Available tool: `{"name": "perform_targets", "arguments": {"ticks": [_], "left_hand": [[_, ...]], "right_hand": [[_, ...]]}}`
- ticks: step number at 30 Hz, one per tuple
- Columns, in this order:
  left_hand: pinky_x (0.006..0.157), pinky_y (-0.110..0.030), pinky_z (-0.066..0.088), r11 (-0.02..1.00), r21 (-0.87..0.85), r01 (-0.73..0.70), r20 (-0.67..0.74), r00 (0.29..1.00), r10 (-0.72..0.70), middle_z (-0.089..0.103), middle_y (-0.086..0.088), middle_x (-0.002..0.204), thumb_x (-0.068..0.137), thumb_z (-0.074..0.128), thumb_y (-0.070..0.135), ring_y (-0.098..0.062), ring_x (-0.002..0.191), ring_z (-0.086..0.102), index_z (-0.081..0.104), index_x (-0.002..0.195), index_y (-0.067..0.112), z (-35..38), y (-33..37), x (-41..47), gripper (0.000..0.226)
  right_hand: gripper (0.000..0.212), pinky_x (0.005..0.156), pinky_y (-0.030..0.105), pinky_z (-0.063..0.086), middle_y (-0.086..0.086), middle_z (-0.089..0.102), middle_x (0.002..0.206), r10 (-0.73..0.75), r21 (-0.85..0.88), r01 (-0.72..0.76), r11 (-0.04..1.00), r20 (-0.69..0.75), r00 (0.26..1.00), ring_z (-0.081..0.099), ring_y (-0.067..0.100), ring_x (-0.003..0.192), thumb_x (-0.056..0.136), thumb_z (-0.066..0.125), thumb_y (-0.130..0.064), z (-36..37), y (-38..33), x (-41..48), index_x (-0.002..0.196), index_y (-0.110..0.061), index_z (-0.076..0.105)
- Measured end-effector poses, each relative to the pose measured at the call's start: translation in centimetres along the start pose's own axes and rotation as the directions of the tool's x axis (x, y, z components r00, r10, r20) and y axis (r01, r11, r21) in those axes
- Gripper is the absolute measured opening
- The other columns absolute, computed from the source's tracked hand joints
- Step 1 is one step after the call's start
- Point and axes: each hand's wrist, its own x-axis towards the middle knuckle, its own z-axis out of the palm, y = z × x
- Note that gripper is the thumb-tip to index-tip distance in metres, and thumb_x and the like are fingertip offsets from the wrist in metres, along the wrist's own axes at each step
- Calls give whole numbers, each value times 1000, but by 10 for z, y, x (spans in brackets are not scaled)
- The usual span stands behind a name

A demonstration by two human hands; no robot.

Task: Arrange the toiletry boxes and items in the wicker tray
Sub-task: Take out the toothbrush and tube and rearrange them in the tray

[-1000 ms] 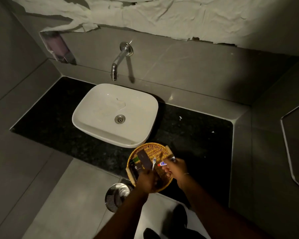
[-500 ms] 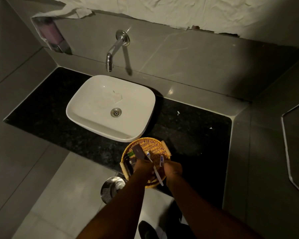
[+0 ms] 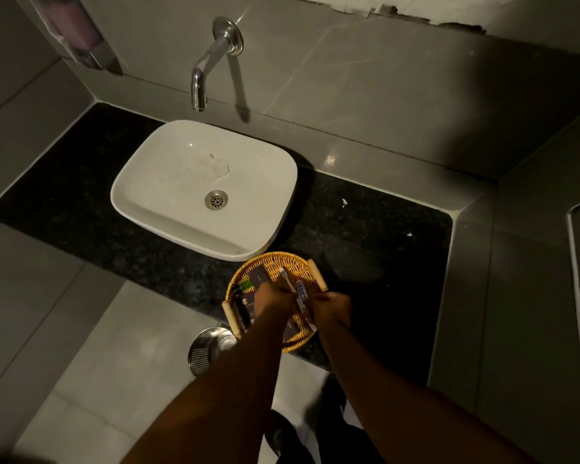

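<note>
A round wicker tray (image 3: 283,259) with wooden handles sits at the front edge of the black counter, just right of the basin. Dark toiletry boxes (image 3: 260,276) and small dark bottles (image 3: 242,311) fill its left half, with a green item (image 3: 246,285) between them. My left hand (image 3: 275,301) is over the tray's middle, closed on a white toothbrush (image 3: 287,277) whose head points away from me. My right hand (image 3: 332,306) is beside it, closed on a small blue and white toothpaste tube (image 3: 301,291). The hands hide the tray's near part.
A white basin (image 3: 168,209) stands on the black granite counter (image 3: 365,236) under a chrome wall tap (image 3: 211,58). A soap dispenser (image 3: 81,35) hangs at the upper left. A steel bin lid (image 3: 208,349) is on the floor below the counter edge.
The toothbrush has swung from lying across the tray to pointing away from me. The toothpaste tube turned upright in my right hand. Both hands drew closer together; the camera tilted down.
</note>
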Motion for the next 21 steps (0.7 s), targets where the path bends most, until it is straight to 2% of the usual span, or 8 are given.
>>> {"name": "perform_targets", "arguments": {"ticks": [2,5,7,12,15,18,21], "left_hand": [[91,-46,69,999,-15,-38,-30,999,38,82,-9,97,100,75,19,-25,93,83,83,101,13,2,-1,0,10],[93,-48,68,997,-19,-72,-29,997,71,82,-9,103,104,71,22,-27,97,82,82,108,13,3,-1,-3,15],[92,-48,68,995,1,-97,-55,994,97,82,-9,105,106,68,19,-27,97,82,81,110,14,3,-3,-5,15],[94,-47,67,962,173,-211,-124,964,234,82,-8,112,105,65,19,-27,100,80,79,122,19,4,-8,-12,22],[95,-47,66,921,289,-261,-99,949,300,82,-6,116,105,65,29,-28,103,80,76,126,24,3,-9,-24,24],[93,-44,65,895,346,-282,-97,938,333,82,-9,116,107,60,37,-32,105,80,75,128,26,-4,-16,-31,29],[94,-44,63,856,409,-317,-97,917,386,80,-9,124,109,52,35,-34,114,77,69,136,33,-21,-27,-46,32]], "right_hand": [[27,85,48,64,22,79,101,-19,4,19,1000,-35,999,77,35,90,89,78,-18,0,3,-1,109,2,77],[26,71,35,63,12,78,93,-59,-20,58,998,-96,994,75,24,77,88,79,-23,-2,3,-6,106,-4,77],[25,67,32,62,9,77,90,-66,-21,64,998,-120,991,74,22,74,86,81,-24,-2,3,-9,103,-6,76],[29,84,41,63,11,78,107,-103,-94,91,991,-136,985,74,28,95,85,81,-31,-2,8,-13,106,-12,76],[22,83,37,59,7,76,109,-183,-188,157,970,-134,974,71,27,102,89,76,-34,-3,12,-20,104,-17,75],[13,79,33,56,4,75,101,-278,-244,245,938,-108,955,72,26,98,92,72,-29,-2,19,-28,98,-18,72],[22,76,31,55,3,73,96,-421,-433,351,830,-74,904,72,24,92,97,62,-38,-6,28,-42,102,-17,69]]}}
